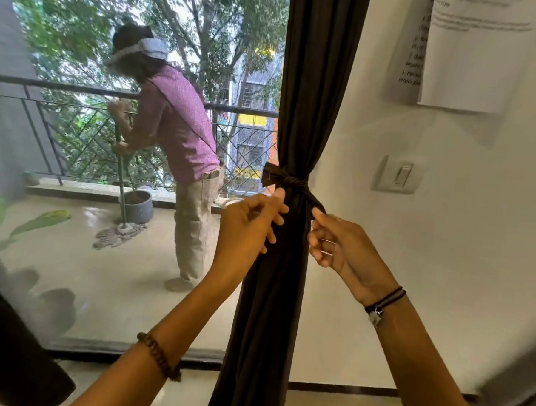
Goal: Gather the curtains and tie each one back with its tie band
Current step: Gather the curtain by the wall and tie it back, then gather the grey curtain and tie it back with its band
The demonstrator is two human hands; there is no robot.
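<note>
A dark brown curtain hangs gathered into a narrow bunch beside the window. A tie band of the same dark cloth is knotted round it at mid height; one tail sticks out to the left and the other runs down to the right. My left hand is at the curtain's left edge just below the knot, fingers curled, thumb tip touching the cloth, nothing seen in its grasp. My right hand is at the right edge and pinches the end of the right tail.
Behind the glass a person mops the balcony floor near a grey pot and a metal railing. A light switch and taped papers are on the white wall at right. Another dark cloth hangs at lower left.
</note>
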